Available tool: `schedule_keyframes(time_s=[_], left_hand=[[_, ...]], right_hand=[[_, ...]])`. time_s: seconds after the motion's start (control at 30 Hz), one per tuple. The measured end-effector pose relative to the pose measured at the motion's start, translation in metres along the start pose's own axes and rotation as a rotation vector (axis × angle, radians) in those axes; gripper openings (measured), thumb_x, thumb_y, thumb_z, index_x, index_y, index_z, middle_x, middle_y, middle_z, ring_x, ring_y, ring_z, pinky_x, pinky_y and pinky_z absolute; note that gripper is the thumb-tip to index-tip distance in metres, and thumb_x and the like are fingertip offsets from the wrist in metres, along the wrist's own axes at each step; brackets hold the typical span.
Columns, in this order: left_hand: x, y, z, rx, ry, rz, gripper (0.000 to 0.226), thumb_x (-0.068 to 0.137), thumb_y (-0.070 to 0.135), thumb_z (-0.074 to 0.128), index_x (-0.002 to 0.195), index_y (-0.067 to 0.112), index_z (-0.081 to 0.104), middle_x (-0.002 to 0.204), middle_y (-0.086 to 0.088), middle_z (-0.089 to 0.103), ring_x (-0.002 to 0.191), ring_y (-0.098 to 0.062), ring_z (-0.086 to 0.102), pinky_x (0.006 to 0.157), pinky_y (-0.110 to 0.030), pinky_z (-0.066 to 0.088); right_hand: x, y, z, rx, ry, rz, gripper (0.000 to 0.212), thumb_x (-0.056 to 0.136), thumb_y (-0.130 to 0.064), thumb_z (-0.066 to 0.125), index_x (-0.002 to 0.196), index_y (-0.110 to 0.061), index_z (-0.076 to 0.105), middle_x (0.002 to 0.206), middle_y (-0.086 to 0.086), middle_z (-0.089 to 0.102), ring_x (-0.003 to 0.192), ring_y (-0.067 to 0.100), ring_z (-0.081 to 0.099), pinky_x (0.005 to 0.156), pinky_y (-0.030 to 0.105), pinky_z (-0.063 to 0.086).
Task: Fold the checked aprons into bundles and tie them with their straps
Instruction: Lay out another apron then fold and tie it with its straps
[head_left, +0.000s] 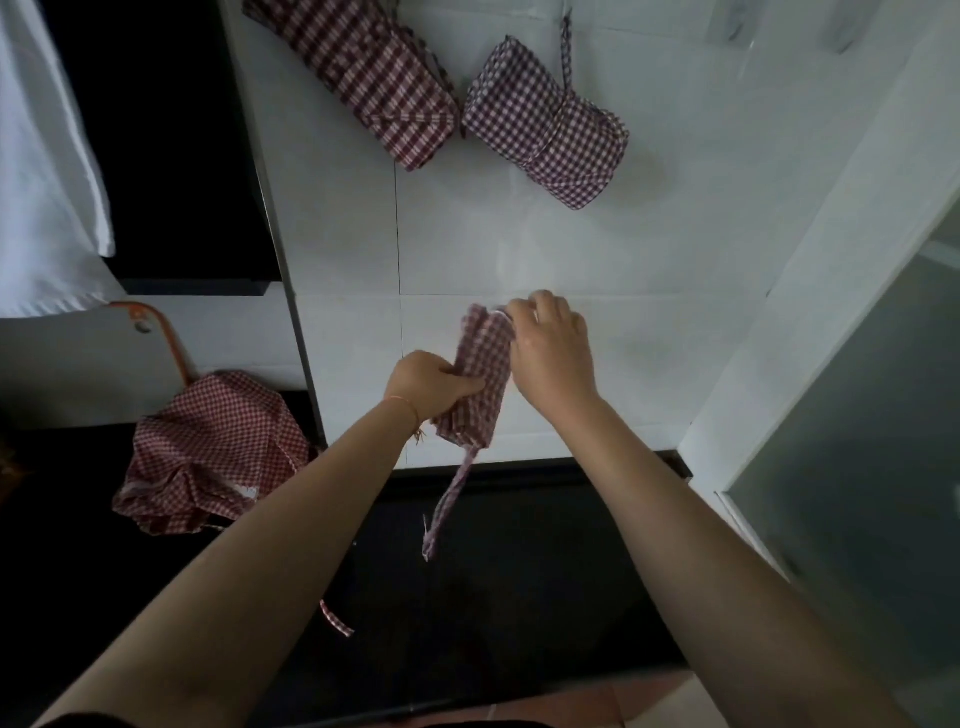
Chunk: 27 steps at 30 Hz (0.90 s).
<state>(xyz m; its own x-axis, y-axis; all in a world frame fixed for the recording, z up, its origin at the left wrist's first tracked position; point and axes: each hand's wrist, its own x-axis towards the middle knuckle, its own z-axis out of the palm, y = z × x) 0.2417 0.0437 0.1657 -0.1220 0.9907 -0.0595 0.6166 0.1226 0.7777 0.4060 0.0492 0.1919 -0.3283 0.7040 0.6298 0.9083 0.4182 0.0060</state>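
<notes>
Altogether four checked aprons, one gripped by left hand fingers, right hand pinching.

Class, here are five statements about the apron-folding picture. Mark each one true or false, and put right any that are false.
1. The left hand grips the folded apron bundle held over the counter. True.
2. A strap hangs down from the bundle past the counter's front edge. True.
3. Both aprons at the far end of the counter are still unfolded. False: the dark red checked apron and the purple checked apron both lie folded.
4. The right hand rests flat on the counter, away from the bundle. False: it is at the bundle's upper end.
5. A crumpled red checked apron lies to the left, off the counter. True.
</notes>
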Motion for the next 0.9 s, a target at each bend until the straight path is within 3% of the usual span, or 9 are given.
schedule_keyframes(time_s=[0.03,0.1,0.2,0.37,0.47,0.53,0.6,0.7,0.9], left_hand=[[0.0,-0.005,0.004,-0.278,0.002,-0.134,0.034,0.082,0.036,0.078,0.091,0.003,0.074,0.082,-0.008,0.073,0.072,-0.021,0.07,0.064,-0.032,0.059],[0.0,-0.008,0.013,-0.815,-0.114,-0.333,0.038,0.087,0.022,0.074,0.113,-0.005,0.065,0.1,-0.018,0.072,0.077,-0.025,0.069,0.063,-0.035,0.06],[-0.003,-0.013,0.025,-1.276,-0.236,-0.452,0.017,0.097,0.011,0.058,0.11,0.002,0.063,0.106,-0.02,0.068,0.089,-0.024,0.064,0.078,-0.035,0.054],[-0.012,-0.016,0.032,-1.334,-0.294,-0.42,0.019,0.097,0.008,0.051,0.081,0.009,0.061,0.081,-0.009,0.062,0.075,-0.019,0.062,0.063,-0.028,0.057],[-0.021,-0.013,0.019,-1.006,-0.267,-0.382,0.025,0.095,0.024,0.059,0.073,0.012,0.06,0.066,-0.004,0.057,0.059,-0.016,0.055,0.063,-0.03,0.053],[-0.021,-0.022,0.014,-0.394,0.032,-0.221,0.037,0.091,0.043,0.057,0.069,0.013,0.059,0.061,0.001,0.056,0.054,-0.016,0.051,0.057,-0.031,0.048],[-0.02,-0.033,0.012,0.043,0.401,0.218,0.037,0.086,0.053,0.06,0.082,0.015,0.06,0.078,0.005,0.059,0.072,-0.016,0.054,0.067,-0.031,0.045],[-0.01,-0.042,0.012,0.377,0.135,0.652,0.07,0.074,0.055,0.076,0.131,0.021,0.054,0.122,-0.001,0.063,0.115,-0.022,0.056,0.109,-0.044,0.033],[0.001,-0.041,0.001,0.467,0.045,0.553,0.026,0.088,0.036,0.067,0.108,0.02,0.065,0.096,0.0,0.067,0.086,-0.022,0.061,0.075,-0.033,0.049]], right_hand=[[-0.004,-0.006,-0.003,0.135,-0.05,0.057,0.027,0.083,-0.005,0.062,0.11,-0.006,0.061,0.109,0.011,0.057,0.102,0.029,0.055,0.083,0.04,0.047],[-0.009,-0.022,-0.007,0.403,-0.413,0.161,0.029,0.086,-0.029,0.063,0.109,-0.012,0.061,0.106,0.004,0.055,0.099,0.022,0.057,0.079,0.036,0.05],[-0.018,-0.041,0.002,0.131,-0.722,0.047,0.07,0.075,-0.046,0.074,0.131,-0.014,0.047,0.122,0.005,0.046,0.111,0.024,0.049,0.089,0.038,0.047],[-0.038,-0.053,0.021,-0.218,-0.392,-0.065,0.054,0.082,-0.002,0.064,0.13,-0.01,0.042,0.123,0.011,0.048,0.112,0.031,0.05,0.083,0.037,0.041],[-0.035,-0.037,0.02,-0.104,-0.383,-0.017,0.044,0.085,0.0,0.059,0.125,-0.013,0.047,0.118,0.008,0.051,0.106,0.029,0.052,0.072,0.034,0.039],[-0.03,-0.022,0.017,-0.013,-0.419,0.021,0.038,0.087,0.0,0.056,0.122,-0.016,0.051,0.112,0.006,0.052,0.1,0.027,0.053,0.068,0.034,0.041],[-0.024,-0.01,0.014,0.095,-0.492,0.024,0.036,0.087,-0.001,0.054,0.12,-0.016,0.056,0.108,0.005,0.054,0.095,0.027,0.056,0.071,0.038,0.047],[-0.016,-0.002,0.009,0.331,-0.568,0.075,0.025,0.088,-0.01,0.064,0.111,-0.019,0.061,0.104,0.002,0.06,0.092,0.023,0.059,0.077,0.037,0.05],[-0.02,0.011,0.011,0.632,-0.552,0.315,0.035,0.081,-0.019,0.079,0.111,-0.018,0.06,0.098,-0.003,0.065,0.09,0.017,0.064,0.079,0.03,0.053]])
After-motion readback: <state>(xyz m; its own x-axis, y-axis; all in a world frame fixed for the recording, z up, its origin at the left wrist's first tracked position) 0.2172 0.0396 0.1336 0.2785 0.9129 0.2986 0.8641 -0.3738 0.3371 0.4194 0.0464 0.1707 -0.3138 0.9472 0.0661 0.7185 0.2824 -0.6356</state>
